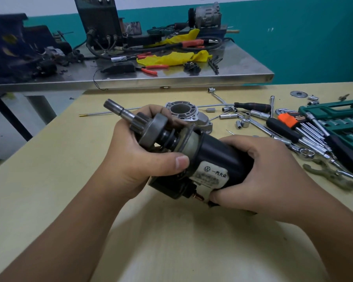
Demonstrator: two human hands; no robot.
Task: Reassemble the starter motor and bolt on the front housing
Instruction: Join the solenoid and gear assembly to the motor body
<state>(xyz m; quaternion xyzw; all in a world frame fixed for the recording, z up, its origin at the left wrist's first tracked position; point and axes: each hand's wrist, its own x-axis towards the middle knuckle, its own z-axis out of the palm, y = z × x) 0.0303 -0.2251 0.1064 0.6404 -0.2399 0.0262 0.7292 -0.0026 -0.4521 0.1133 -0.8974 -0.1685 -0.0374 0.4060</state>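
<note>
- Head view: the pale wooden counter (49, 180) has bare surface to the left of and below the hands; its left edge runs diagonally toward the upper middle, with floor beyond it.
- On the right the room is crowded: loose sockets (228, 116), a black-handled screwdriver (253, 106), a hex key set (306, 127) and a green tool case (338, 119) lie close together, reaching the right edge.
- Behind, a steel counter (171, 78) carries yellow rags (175, 58), red-handled pliers (151, 69) and cables; its front edge lies just past the wooden counter's far edge.
- The starter motor (212, 159) is held above the wooden counter, tilted, its shaft pointing up and left.
- Left hand (143, 159) grips the pinion end, fingers curled round it, thumb lying on the body.
- Right hand (269, 171) wraps the black rear body, thumb near the copper terminal.
- The motor has a black casing, white label, grey gear and bare steel shaft.
- The aluminium front housing (189, 115) lies on the counter just behind the hands, detached.
</note>
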